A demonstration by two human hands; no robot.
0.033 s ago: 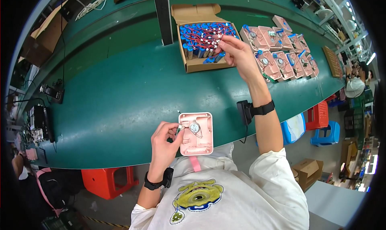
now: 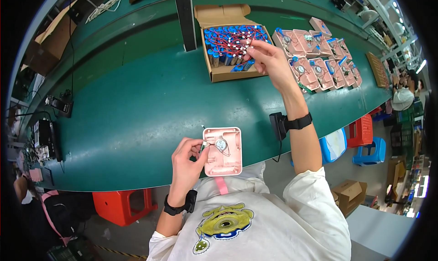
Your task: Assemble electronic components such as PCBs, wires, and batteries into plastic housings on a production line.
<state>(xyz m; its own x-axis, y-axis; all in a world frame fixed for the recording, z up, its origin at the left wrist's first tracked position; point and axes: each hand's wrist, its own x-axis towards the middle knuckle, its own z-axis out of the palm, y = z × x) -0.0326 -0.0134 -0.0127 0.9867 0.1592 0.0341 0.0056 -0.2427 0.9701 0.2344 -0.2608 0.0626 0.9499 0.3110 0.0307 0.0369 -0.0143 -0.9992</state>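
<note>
Pink housing (image 2: 232, 158) at near edge of green bench (image 2: 132, 115), open side up — round metal disc (image 2: 221, 145), wires inside. Left hand (image 2: 186, 159) at its left wall, thumb and fingers pinched on small green-and-white part (image 2: 205, 143). Right hand (image 2: 270, 62) farther out, thumb and index close together at red leads (image 2: 228, 35) — can't tell if any held. Blue batteries (image 2: 216, 59) in cardboard box (image 2: 228, 75); more housings (image 2: 306, 78) to right.

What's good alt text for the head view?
A person's right hand is over an open box of wired blue cylinders, while the left hand is at the left edge of a pink case near a green table's edge. More pink cases lie right of the box.
</note>
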